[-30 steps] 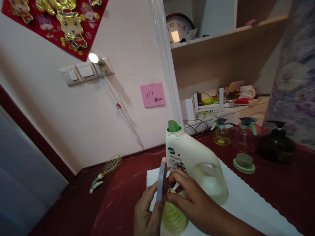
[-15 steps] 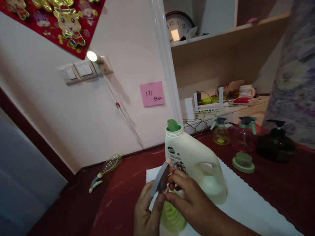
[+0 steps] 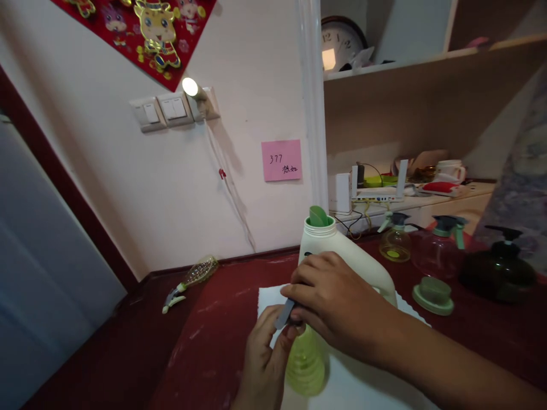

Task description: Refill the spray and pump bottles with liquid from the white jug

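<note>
A spray bottle with a ribbed yellow-green body (image 3: 305, 367) stands low in the middle, partly behind my hands. My left hand (image 3: 265, 356) is closed around its grey spray head (image 3: 284, 316) from the left, near the bottle's neck. Over the front of the same spray head, my right hand (image 3: 329, 299) wraps its fingers, hiding the nozzle and much of the trigger area. Just behind my right hand is a large cream jug (image 3: 354, 250) without a lid, and something green (image 3: 318, 216) shows in its mouth. My right hand covers most of the jug's label.
White paper (image 3: 363, 381) lies under the bottle on the dark red table (image 3: 209, 336). A green cap (image 3: 433, 295) sits to the right, before two spray bottles and a dark pump bottle (image 3: 498, 267). A clear spray bottle (image 3: 199, 272) lies at the left by the wall.
My right hand has moved up and forward over the spray head, covering its tip and the jug's label. The view has shifted left, so the surroundings appear farther right.
</note>
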### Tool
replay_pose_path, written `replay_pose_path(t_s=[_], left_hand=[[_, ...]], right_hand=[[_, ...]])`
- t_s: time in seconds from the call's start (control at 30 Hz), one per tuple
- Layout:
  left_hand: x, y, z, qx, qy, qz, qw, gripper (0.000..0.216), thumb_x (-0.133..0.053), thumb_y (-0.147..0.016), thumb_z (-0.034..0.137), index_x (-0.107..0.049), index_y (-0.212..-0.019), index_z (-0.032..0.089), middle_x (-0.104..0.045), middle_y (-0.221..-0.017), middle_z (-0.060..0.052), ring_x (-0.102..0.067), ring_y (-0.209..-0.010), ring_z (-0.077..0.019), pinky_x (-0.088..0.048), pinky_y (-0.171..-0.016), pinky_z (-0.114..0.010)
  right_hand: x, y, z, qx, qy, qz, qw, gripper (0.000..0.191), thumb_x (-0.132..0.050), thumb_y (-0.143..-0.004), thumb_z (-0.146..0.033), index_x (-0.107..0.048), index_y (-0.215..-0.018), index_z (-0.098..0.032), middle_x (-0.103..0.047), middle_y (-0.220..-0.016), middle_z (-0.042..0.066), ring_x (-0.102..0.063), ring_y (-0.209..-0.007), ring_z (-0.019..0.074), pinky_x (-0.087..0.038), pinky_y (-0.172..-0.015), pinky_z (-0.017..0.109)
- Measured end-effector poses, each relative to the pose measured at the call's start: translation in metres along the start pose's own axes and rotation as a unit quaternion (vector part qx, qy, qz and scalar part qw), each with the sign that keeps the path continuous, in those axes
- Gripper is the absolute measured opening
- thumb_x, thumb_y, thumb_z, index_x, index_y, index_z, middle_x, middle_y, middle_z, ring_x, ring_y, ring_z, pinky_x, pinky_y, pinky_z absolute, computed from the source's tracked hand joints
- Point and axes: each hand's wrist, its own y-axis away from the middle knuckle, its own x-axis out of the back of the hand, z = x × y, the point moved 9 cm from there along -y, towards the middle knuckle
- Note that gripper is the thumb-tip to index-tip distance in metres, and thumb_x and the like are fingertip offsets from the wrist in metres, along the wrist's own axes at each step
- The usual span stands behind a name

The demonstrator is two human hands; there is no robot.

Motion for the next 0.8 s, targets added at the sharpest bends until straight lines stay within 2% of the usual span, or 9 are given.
replay_pose_path(t_s=[0.1,0.2,0.33,0.43,0.5,0.57,0.67,0.73,0.8], left_hand=[[0.0,-0.002,0.002,-0.007,-0.013,0.001,1.0,0.024,-0.06,-0.099,0.038,-0.075,-0.109,0.023,-0.072,-0.104,-0.005,-0.064,-0.094,-0.0213,-0.05,-0.085,-0.028],[-0.001,-0.003,0.006,-0.021,-0.018,-0.004,1.0,0.023,-0.059,-0.099,0.038,-0.075,-0.105,0.022,-0.071,-0.099,-0.005,-0.064,-0.092,-0.0212,-0.049,-0.083,-0.028],[-0.003,-0.001,0.005,-0.008,-0.008,-0.011,1.0,0.025,-0.059,-0.099,0.039,-0.072,-0.11,0.021,-0.071,-0.111,-0.008,-0.064,-0.101,-0.0234,-0.049,-0.089,-0.03],[-0.003,0.002,0.001,0.002,-0.008,-0.01,1.0,0.028,-0.057,-0.1,0.039,-0.07,-0.117,0.021,-0.07,-0.12,-0.009,-0.063,-0.108,-0.0241,-0.048,-0.094,-0.031],[-0.004,0.004,0.0,0.007,-0.014,-0.01,1.0,0.028,-0.056,-0.1,0.038,-0.069,-0.121,0.023,-0.069,-0.123,-0.009,-0.062,-0.112,-0.0244,-0.046,-0.098,-0.032],[-0.005,0.004,-0.001,0.014,-0.017,-0.014,1.0,0.028,-0.056,-0.101,0.039,-0.069,-0.12,0.024,-0.07,-0.121,-0.007,-0.063,-0.112,-0.0242,-0.046,-0.098,-0.032],[-0.005,0.003,0.0,0.02,-0.008,-0.018,1.0,0.027,-0.056,-0.1,0.04,-0.07,-0.116,0.023,-0.071,-0.115,-0.007,-0.064,-0.108,-0.0241,-0.047,-0.095,-0.032],[-0.006,0.002,0.001,0.019,-0.007,-0.019,1.0,0.027,-0.056,-0.1,0.04,-0.07,-0.114,0.022,-0.071,-0.114,-0.007,-0.065,-0.107,-0.0245,-0.048,-0.095,-0.032],[-0.007,0.002,0.001,0.012,-0.009,-0.021,1.0,0.026,-0.057,-0.1,0.04,-0.071,-0.114,0.023,-0.072,-0.114,-0.007,-0.065,-0.108,-0.025,-0.049,-0.095,-0.032]], right_hand=[[-0.015,-0.011,0.005,-0.038,0.019,-0.087,0.995,0.015,-0.069,-0.096,-0.032,-0.072,-0.09,-0.018,-0.067,-0.095,0.007,-0.058,-0.095,0.0273,-0.036,-0.079,0.042],[-0.016,-0.014,0.004,-0.076,0.002,-0.094,0.993,0.014,-0.067,-0.095,-0.028,-0.069,-0.088,-0.016,-0.069,-0.093,0.008,-0.061,-0.089,0.0267,-0.033,-0.069,0.036],[-0.012,-0.014,0.001,-0.125,-0.031,-0.106,0.986,0.005,-0.067,-0.091,-0.021,-0.065,-0.093,-0.018,-0.07,-0.089,0.006,-0.065,-0.08,0.025,-0.026,-0.059,0.031],[-0.005,-0.015,0.003,-0.115,-0.071,-0.117,0.984,0.014,-0.059,-0.099,-0.028,-0.066,-0.091,-0.019,-0.07,-0.081,0.004,-0.064,-0.073,0.0216,-0.028,-0.056,0.03],[0.003,-0.015,0.01,-0.096,-0.099,-0.106,0.985,0.017,-0.053,-0.102,-0.024,-0.07,-0.099,-0.022,-0.072,-0.086,0.002,-0.065,-0.077,0.0195,-0.038,-0.061,0.029],[0.01,-0.015,0.015,-0.049,-0.123,-0.097,0.986,0.025,-0.06,-0.094,-0.012,-0.072,-0.112,-0.026,-0.073,-0.107,0.002,-0.067,-0.095,0.0201,-0.047,-0.077,0.03],[0.009,-0.012,0.009,0.058,-0.177,-0.129,0.974,0.052,-0.064,-0.084,0.002,-0.072,-0.124,-0.03,-0.06,-0.142,0.003,-0.056,-0.13,0.0223,-0.044,-0.104,0.034],[0.004,-0.009,0.005,0.081,-0.213,-0.166,0.959,0.058,-0.058,-0.084,0.008,-0.071,-0.127,-0.029,-0.057,-0.147,0.003,-0.052,-0.135,0.0199,-0.041,-0.109,0.033],[0.001,-0.011,0.006,0.06,-0.231,-0.181,0.954,0.057,-0.057,-0.082,0.01,-0.073,-0.123,-0.026,-0.061,-0.141,0.003,-0.055,-0.132,0.0189,-0.042,-0.108,0.032]])
